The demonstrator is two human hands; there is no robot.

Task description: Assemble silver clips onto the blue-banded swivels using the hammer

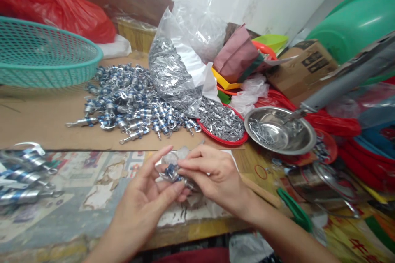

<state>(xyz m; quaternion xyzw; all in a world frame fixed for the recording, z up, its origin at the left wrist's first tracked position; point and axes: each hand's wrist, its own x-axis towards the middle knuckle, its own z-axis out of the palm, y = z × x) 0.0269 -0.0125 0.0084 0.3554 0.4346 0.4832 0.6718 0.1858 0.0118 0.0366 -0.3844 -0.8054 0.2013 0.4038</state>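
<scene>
Near the front edge of the worktable (70, 181), my left hand (154, 197) holds a small silver and blue metal part (173, 172) between thumb and fingers. My right hand (212, 172) pinches at the same part from the right, with its fingertips at the blue section. Fingers partly cover the part, so its far end is hard to make out. Behind my hands lies a large pile of similar silver and blue parts (123, 98) on cardboard (46, 125). Several more parts (24, 176) lie at the left edge.
A red tray of small metal pieces (247, 137) stands beside a steel bowl (296, 150) holding thin metal pieces. Behind are a clear bag of metal pieces (173, 74), a green basket (49, 72) and a carton (299, 74). A grey bar (348, 76) slants in from the right.
</scene>
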